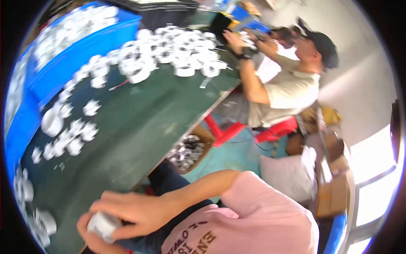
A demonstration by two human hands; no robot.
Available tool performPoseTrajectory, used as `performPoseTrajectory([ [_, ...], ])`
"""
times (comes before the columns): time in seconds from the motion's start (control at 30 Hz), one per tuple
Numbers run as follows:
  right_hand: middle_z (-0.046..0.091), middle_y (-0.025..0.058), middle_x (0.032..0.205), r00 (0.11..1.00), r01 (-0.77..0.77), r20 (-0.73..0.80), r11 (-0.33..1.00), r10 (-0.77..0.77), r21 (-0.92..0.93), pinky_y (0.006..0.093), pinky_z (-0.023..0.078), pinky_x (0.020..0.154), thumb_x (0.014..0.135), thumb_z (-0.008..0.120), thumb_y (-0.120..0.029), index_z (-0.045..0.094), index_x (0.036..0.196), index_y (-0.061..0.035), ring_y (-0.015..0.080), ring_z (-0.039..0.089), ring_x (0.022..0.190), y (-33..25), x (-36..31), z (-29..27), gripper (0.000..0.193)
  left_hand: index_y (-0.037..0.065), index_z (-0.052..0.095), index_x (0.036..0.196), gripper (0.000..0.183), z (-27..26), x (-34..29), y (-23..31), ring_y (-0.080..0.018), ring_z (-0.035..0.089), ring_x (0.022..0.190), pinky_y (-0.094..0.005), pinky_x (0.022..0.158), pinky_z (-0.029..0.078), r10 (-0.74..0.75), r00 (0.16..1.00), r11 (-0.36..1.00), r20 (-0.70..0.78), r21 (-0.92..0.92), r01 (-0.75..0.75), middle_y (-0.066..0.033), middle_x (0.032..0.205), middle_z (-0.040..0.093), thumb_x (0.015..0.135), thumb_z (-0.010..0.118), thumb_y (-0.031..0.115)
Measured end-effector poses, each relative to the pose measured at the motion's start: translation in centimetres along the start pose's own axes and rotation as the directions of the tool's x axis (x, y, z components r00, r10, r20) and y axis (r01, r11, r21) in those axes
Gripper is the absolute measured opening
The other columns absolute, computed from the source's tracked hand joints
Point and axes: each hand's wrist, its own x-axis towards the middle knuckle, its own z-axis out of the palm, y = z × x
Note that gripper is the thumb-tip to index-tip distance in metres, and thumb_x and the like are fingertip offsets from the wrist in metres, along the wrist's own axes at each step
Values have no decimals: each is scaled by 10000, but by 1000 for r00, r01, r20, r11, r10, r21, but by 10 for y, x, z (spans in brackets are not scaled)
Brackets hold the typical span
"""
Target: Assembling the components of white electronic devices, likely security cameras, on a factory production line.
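Observation:
A white round plastic part (101, 226), short and cylinder-like, sits between my two hands at the table's near edge. My right hand (135, 209) reaches in from the right and closes its fingers and thumb around the part's top and side. Below it, my left hand (95, 244) shows only partly at the lower edge, its fingers curled against the same part. Blur hides the part's finer details. To the left lies another white ring-shaped part (45, 222).
Many white round housings (182, 48) are heaped across the far side of the green table (127, 110). Small white pieces (69, 137) lie at left, beside blue bins (84, 48). A co-worker (287, 86) in a dark cap sits at right. A box of parts (203, 148) stands below the table edge.

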Motion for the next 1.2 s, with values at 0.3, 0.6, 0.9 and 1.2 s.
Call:
performPoseTrajectory([
  [0.3, 605, 221, 891, 999, 47, -15, 987, -50, -154, 470, 479, 639, 777, 659, -212, 367, 1166, 3, 438, 598, 782, 14, -20, -7, 532, -24, 603, 958, 565, 26, -3, 11, -301, 586, 772, -404, 679, 464, 322, 939, 888, 121, 306, -344, -176, 911, 614, 991, 282, 440],
  [0.6, 602, 132, 980, 980, -194, 1, 962, 197, -192, 342, 519, 701, 755, 742, -242, 453, 1197, -32, 291, 639, 864, -3, -18, -21, 568, -58, 560, 1005, 483, 22, 1, 2, -240, 570, 819, -346, 718, 450, 213, 954, 963, 213, 118, -242, -163, 928, 584, 932, 363, 377],
  [0.9, 568, 87, 1070, 967, -225, 132, 974, 220, 25, 225, 419, 669, 867, 642, -219, 306, 1340, -8, 102, 544, 860, -1, -24, -7, 617, -54, 549, 1013, 351, 4, -9, 5, -188, 571, 683, -296, 622, 450, 242, 948, 962, 208, 77, -262, -142, 828, 596, 939, 370, 238],
  [1.2, 588, 145, 1053, 982, -98, 155, 993, 107, -62, 307, 512, 698, 832, 695, -198, 316, 1322, -4, 197, 618, 857, 2, -28, 3, 649, -54, 506, 1051, 389, -3, -25, 0, -216, 562, 677, -312, 612, 441, 278, 942, 940, 189, 149, -307, -160, 834, 576, 937, 348, 283],
])
